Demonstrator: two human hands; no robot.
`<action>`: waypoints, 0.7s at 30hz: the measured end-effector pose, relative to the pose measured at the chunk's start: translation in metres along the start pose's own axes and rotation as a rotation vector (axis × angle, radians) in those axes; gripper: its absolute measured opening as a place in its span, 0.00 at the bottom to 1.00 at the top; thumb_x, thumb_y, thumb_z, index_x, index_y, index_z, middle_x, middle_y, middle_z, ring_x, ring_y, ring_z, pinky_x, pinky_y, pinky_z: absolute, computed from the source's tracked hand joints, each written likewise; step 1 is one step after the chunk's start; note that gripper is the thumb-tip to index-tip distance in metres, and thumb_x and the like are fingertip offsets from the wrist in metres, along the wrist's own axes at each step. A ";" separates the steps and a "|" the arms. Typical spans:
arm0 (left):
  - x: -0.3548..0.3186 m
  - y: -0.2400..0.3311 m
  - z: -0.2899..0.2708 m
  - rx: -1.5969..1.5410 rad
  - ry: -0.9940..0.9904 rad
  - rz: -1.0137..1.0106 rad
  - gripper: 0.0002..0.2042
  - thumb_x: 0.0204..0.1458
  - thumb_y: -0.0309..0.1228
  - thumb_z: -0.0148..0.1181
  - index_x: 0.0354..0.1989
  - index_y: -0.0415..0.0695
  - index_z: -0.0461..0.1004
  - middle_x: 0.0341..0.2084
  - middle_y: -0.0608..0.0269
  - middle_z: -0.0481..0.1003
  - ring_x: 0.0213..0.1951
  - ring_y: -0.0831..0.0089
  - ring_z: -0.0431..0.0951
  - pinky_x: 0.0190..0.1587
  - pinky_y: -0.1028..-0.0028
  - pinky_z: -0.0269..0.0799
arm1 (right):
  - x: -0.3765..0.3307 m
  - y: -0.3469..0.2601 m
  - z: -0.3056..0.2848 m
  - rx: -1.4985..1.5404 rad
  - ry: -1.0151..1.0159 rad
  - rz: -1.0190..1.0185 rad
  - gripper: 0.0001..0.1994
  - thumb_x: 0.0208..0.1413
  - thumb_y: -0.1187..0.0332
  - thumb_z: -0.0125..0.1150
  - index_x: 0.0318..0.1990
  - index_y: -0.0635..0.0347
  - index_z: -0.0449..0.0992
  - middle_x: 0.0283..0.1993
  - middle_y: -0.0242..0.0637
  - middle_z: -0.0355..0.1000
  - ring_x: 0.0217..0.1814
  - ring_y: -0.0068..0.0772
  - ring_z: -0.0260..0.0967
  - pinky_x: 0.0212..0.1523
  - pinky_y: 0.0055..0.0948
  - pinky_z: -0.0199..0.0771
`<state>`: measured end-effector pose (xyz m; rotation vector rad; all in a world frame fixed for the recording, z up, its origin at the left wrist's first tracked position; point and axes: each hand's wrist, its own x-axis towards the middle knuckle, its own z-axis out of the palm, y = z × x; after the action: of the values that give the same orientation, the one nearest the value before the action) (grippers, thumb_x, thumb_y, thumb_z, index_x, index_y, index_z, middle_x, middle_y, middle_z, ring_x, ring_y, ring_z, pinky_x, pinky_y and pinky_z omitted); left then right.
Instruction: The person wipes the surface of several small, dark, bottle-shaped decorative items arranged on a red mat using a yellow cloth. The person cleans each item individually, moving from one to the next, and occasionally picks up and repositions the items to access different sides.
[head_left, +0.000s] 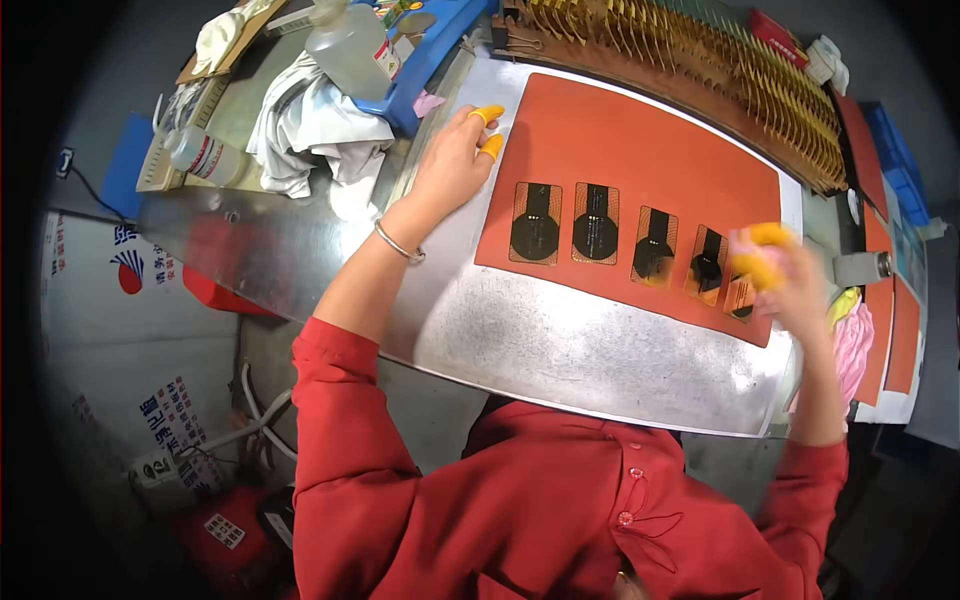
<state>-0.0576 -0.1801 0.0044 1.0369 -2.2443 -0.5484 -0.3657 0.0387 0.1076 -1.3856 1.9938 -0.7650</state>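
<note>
left hand [455, 160]: flat, fingers spread, palm down | right hand [785, 275]: raised, blurred, grip unclear

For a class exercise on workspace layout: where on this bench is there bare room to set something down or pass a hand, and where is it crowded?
Free: the orange mat above the row of black-and-gold parts, right of the left hand; and the bare metal sheet below the mat. Crowded: the far left, with white cloth and bottles; the rack of gold pieces along the far edge; and around the right hand.
</note>
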 end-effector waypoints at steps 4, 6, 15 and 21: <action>0.003 -0.010 0.009 -0.098 0.041 0.108 0.15 0.46 0.22 0.53 0.45 0.39 0.70 0.34 0.56 0.70 0.34 0.59 0.72 0.38 0.66 0.67 | 0.020 -0.044 0.111 -0.052 -0.168 -0.275 0.13 0.46 0.64 0.64 0.35 0.64 0.75 0.31 0.47 0.72 0.32 0.45 0.71 0.34 0.34 0.70; 0.002 -0.015 0.010 -0.177 0.055 0.131 0.15 0.46 0.22 0.54 0.45 0.40 0.71 0.34 0.56 0.70 0.34 0.60 0.72 0.38 0.66 0.68 | 0.030 -0.049 0.142 -0.105 -0.117 -0.396 0.09 0.47 0.66 0.61 0.31 0.64 0.75 0.29 0.47 0.71 0.30 0.48 0.70 0.32 0.38 0.69; -0.004 -0.019 0.011 -0.081 0.061 0.139 0.16 0.45 0.19 0.54 0.45 0.39 0.69 0.37 0.58 0.70 0.35 0.65 0.72 0.40 0.70 0.68 | 0.036 -0.052 0.181 -0.332 -0.046 -0.439 0.06 0.44 0.70 0.60 0.28 0.63 0.76 0.25 0.43 0.70 0.24 0.45 0.70 0.26 0.40 0.69; -0.004 -0.017 0.012 -0.076 0.085 0.142 0.17 0.43 0.18 0.54 0.45 0.39 0.70 0.37 0.58 0.70 0.35 0.65 0.72 0.39 0.69 0.68 | 0.042 -0.054 0.186 -0.384 0.046 -0.489 0.05 0.41 0.71 0.60 0.28 0.60 0.75 0.26 0.43 0.71 0.25 0.46 0.70 0.26 0.41 0.70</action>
<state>-0.0545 -0.1864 -0.0159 0.8403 -2.1848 -0.5152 -0.2073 -0.0399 0.0182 -2.1471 1.9225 -0.6350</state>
